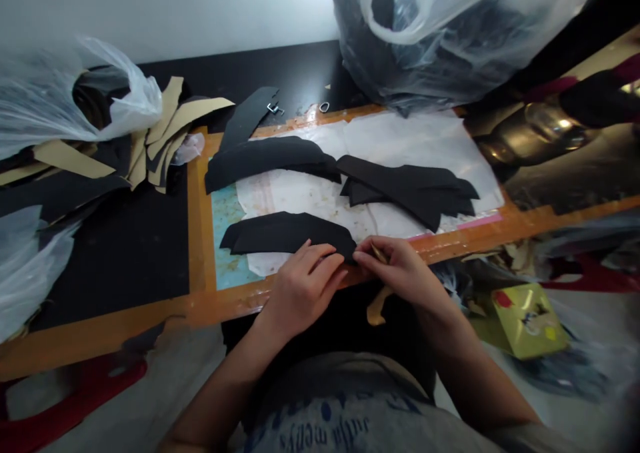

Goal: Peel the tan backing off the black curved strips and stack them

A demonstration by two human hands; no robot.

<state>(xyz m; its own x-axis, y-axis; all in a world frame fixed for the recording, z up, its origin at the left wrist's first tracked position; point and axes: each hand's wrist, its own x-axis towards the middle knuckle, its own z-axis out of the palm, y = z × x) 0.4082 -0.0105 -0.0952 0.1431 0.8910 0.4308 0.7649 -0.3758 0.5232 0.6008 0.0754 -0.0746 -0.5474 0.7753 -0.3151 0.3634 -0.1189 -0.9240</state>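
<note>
A curved, flat black piece (290, 232), seemingly several layers lying together, rests at the table's near edge. My left hand (313, 273) lies over its lower right part with curled fingers pressing on it. At its right tip, my right hand (393, 263) pinches with thumb and fingertips. A narrow tan strip (377, 308) shows between the right fingers and hangs below that hand; its exact hold is partly hidden. Behind lie another curved black stack (273, 156) and a fanned pile of black pieces (410, 190).
Tan-and-black offcuts (165, 130) lie beside a clear plastic bag (120, 96) at left. A large filled plastic bag (425, 46) stands at the back. Small metal bits (275, 109) sit near the wall. A brassy machine part (537, 133) is at right, above a yellow tin (530, 320).
</note>
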